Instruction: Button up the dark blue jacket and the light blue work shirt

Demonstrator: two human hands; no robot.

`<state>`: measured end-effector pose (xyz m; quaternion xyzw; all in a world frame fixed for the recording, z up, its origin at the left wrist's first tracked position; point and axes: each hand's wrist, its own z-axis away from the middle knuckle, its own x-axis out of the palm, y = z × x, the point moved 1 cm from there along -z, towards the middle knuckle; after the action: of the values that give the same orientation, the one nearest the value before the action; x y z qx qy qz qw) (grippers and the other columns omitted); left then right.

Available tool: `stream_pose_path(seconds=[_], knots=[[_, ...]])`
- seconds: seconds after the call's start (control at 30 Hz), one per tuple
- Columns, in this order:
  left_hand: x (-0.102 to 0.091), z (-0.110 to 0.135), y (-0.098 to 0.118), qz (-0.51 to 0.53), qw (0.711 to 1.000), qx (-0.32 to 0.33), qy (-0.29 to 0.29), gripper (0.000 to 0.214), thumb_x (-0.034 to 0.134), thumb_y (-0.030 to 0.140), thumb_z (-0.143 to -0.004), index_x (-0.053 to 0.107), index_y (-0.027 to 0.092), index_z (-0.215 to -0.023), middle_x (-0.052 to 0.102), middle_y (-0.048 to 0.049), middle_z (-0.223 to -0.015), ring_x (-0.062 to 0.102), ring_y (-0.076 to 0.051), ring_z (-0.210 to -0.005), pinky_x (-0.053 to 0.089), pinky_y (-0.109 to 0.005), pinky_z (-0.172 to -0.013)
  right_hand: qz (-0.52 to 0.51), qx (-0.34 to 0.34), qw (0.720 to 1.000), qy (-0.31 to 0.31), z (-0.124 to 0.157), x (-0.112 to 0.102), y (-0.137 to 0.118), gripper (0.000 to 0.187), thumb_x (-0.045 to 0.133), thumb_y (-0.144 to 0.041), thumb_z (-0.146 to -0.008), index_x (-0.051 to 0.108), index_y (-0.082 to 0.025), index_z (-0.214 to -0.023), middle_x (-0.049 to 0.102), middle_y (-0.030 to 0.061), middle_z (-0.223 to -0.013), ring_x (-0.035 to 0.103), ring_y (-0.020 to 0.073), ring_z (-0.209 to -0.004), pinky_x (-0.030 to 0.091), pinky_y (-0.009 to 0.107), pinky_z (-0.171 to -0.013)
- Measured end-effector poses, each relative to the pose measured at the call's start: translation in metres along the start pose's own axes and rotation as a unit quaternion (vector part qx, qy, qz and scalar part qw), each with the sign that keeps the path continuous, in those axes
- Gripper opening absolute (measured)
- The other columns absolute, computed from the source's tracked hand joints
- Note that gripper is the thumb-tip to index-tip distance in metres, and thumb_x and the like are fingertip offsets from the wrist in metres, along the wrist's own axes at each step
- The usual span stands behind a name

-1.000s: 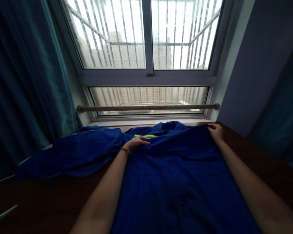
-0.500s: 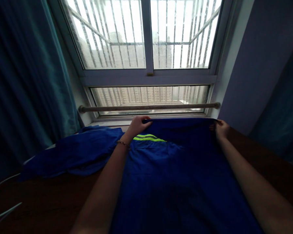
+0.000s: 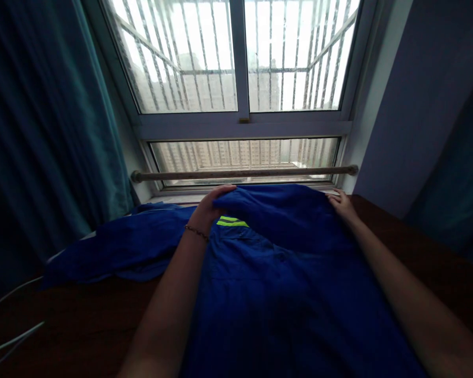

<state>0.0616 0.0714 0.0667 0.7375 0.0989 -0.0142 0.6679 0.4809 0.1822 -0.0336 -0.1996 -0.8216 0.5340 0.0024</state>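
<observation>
A blue work jacket (image 3: 260, 304) lies spread in front of me, with a yellow-green and grey reflective strip (image 3: 232, 222) near its far left part. Its far section is lifted and folded back towards me, a dark gap showing beneath the fold. My left hand (image 3: 211, 205) is closed around the left end of this raised fold, the fingers partly behind the cloth. At the fold's right end, my right hand (image 3: 342, 203) holds the edge by its fingertips. A beaded bracelet (image 3: 197, 232) circles my left wrist.
More bunched blue cloth (image 3: 118, 247) lies on the left of the dark brown surface (image 3: 82, 320). White cables (image 3: 13, 338) sit at the lower left. Beyond are a horizontal rail (image 3: 244, 174) and a barred window. A blue curtain (image 3: 55, 115) hangs at left.
The far edge, stretched taut earlier, is now slacker and folds towards me, covering part of the reflective strip. My left hand moved slightly left; my right hand moved slightly inward.
</observation>
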Motion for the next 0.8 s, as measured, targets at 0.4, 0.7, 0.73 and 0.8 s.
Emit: stream_pose_path(seconds=[0.4,0.7,0.73,0.8], knots=[[-0.037,-0.019,-0.090,-0.130,0.950,-0.231,-0.167,0.086,0.073,0.016,-0.051,0.029,0.028,-0.124,0.056,0.0030,-0.067,0.053,-0.012,-0.049,0.046,-0.027,-0.050,0.523,-0.028,0.817,-0.240,0.022,0.019,0.043,0.048,0.027,-0.045,-0.085,0.032,-0.032,-0.131,0.032,-0.0007,-0.137,0.025,0.0296,-0.125,0.023,0.052,-0.098],[-0.033,-0.040,-0.070,-0.024,0.997,0.076,-0.019,0.040,0.051,0.004,-0.049,0.060,0.016,-0.086,0.060,-0.0011,-0.080,0.055,-0.013,-0.067,0.043,-0.018,-0.057,0.553,0.059,0.823,-0.118,0.030,0.007,0.059,0.055,0.019,-0.052,-0.084,0.035,-0.027,-0.131,0.027,0.0034,-0.140,0.023,0.0286,-0.126,0.018,0.052,-0.100],[-0.031,-0.041,-0.071,-0.044,0.995,0.085,-0.006,0.036,0.050,0.003,-0.048,0.062,0.015,-0.080,0.060,-0.0015,-0.079,0.055,-0.013,-0.069,0.043,-0.018,-0.058,0.547,0.063,0.828,-0.104,0.029,0.007,0.060,0.055,0.020,-0.052,-0.084,0.036,-0.026,-0.130,0.028,0.0042,-0.139,0.023,0.0293,-0.126,0.017,0.053,-0.099],[-0.028,-0.041,-0.082,-0.117,0.992,0.036,-0.012,0.034,0.048,0.000,-0.045,0.064,0.014,-0.072,0.060,-0.0013,-0.068,0.055,-0.014,-0.063,0.042,-0.019,-0.055,0.534,0.069,0.839,-0.079,0.027,0.004,0.060,0.055,0.022,-0.052,-0.084,0.039,-0.024,-0.129,0.032,0.0063,-0.137,0.021,0.0306,-0.126,0.016,0.056,-0.098]])
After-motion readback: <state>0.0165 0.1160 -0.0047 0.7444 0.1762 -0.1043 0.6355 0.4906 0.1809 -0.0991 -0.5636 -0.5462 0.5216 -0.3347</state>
